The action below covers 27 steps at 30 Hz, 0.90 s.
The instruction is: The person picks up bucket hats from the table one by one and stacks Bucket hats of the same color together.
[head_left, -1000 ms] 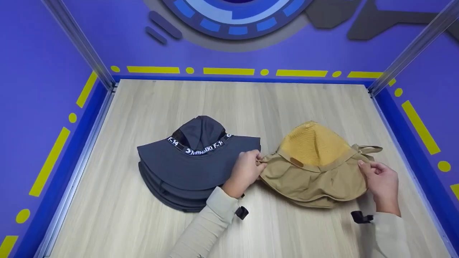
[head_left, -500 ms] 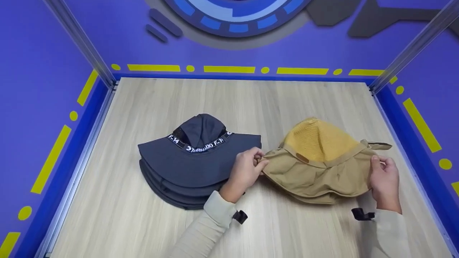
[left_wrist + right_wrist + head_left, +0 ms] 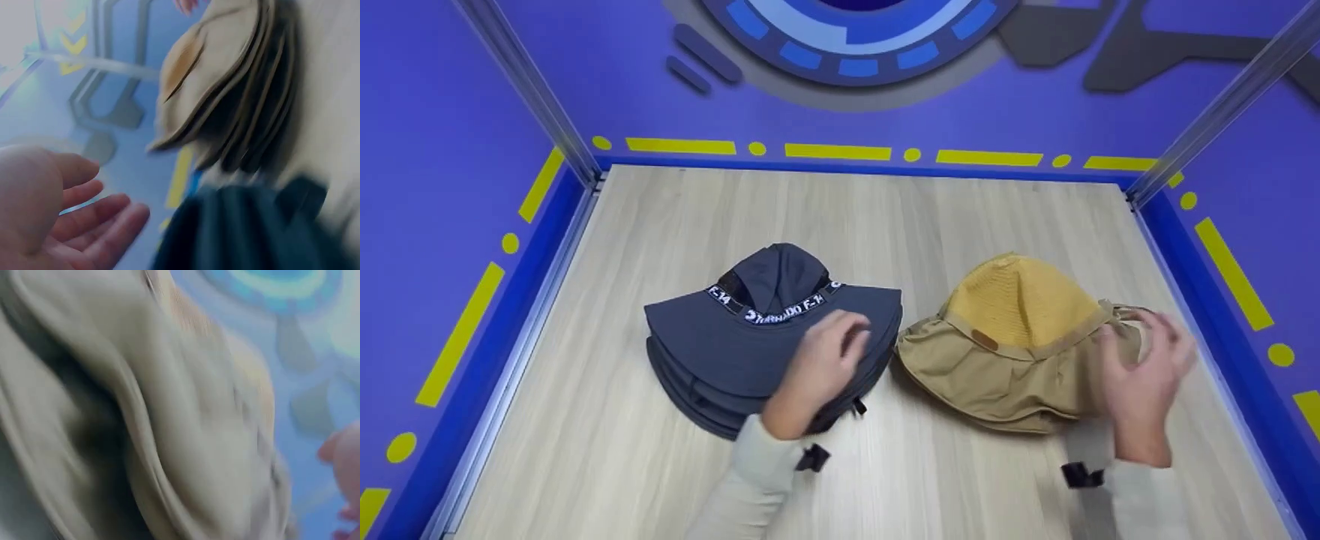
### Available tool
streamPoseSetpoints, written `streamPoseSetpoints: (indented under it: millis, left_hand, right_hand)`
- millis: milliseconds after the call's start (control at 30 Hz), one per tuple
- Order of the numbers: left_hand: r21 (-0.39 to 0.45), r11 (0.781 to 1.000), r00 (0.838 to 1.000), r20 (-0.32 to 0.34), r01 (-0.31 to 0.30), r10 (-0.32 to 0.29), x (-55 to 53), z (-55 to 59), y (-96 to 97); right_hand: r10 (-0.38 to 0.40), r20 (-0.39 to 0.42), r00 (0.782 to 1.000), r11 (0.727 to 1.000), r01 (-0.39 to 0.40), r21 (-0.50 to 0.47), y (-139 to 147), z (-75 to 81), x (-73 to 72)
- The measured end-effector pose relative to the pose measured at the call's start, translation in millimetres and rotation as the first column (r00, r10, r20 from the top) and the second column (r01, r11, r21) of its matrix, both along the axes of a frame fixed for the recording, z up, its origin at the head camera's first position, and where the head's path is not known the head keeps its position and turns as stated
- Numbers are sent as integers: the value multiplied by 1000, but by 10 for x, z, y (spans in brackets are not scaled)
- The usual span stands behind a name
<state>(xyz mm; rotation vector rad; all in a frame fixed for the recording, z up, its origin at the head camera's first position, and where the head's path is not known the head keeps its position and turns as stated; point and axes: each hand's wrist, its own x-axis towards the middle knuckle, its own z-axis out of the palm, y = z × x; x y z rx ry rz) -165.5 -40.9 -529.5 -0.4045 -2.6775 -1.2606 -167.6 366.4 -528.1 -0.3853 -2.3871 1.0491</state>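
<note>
A stack of dark grey bucket hats (image 3: pixel 720 352), the top one with a lettered band, lies left of centre in the head view. To its right sits a stack of tan sun hats (image 3: pixel 990 382) with a yellow knitted crown; the left wrist view shows several layered tan brims (image 3: pixel 236 79). My left hand (image 3: pixel 817 367) hovers over the right side of the grey brims, fingers loosely bent, holding nothing. At the tan hat's right side is my right hand (image 3: pixel 1144 382), blurred, thumb and fingers apart. Whether it touches the brim cannot be told.
Both stacks rest on a light wood-grain table (image 3: pixel 840 217). Blue panels (image 3: pixel 840 120) with yellow marks and metal corner posts (image 3: pixel 540 97) enclose its back and sides. Black wrist mounts (image 3: pixel 1084 474) stick out by the sleeves.
My left hand has let go of the tan brim's left edge and moved left over the grey hats. My right hand has loosened from the right edge. The tan hat has shifted slightly left.
</note>
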Motion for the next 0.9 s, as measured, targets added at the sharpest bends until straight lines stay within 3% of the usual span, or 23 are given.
streamPoseSetpoints:
  millis: [67, 133, 200, 233, 267, 333, 433, 567, 733, 900]
  left_hand:
    - [-171, 978, 992, -72, -119, 108, 62, 54, -199]
    - [-320, 917, 971, -55, -239, 234, 125, 106, -360]
    - [-441, 850, 941, 29, -290, 336, 175, 120, -478]
    - [-492, 826, 923, 105, -275, 369, 197, 110, -518]
    - [-521, 820, 903, 191, -238, 384, 219, 84, -549]
    - [-535, 830, 870, 322, -158, 373, 252, -26, -596]
    - [-502, 858, 857, 391, -106, 335, 311, -250, -632]
    - [-480, 867, 874, 357, -132, 331, 355, -444, -650]
    - [-485, 859, 898, 289, -162, 332, 294, -509, -645]
    - [-511, 843, 901, 265, -171, 343, 236, -541, -661]
  right_hand:
    - [169, -171, 971, 980, -147, 133, -236, -21, 21]
    - [344, -216, 914, 918, -280, 279, -434, -99, -5]
    - [443, -133, 886, 852, -371, 370, -572, -214, -42]
    - [461, -60, 885, 825, -403, 397, -616, -277, -53]
    - [465, 34, 885, 806, -438, 398, -645, -346, -52]
    - [439, 200, 876, 777, -482, 405, -671, -492, -45]
    - [394, 327, 859, 751, -506, 425, -677, -658, -45]
    - [368, 357, 859, 750, -501, 432, -685, -751, -119]
    - [349, 401, 847, 761, -506, 406, -703, -734, -238]
    - [345, 460, 818, 763, -530, 371, -716, -678, -392]
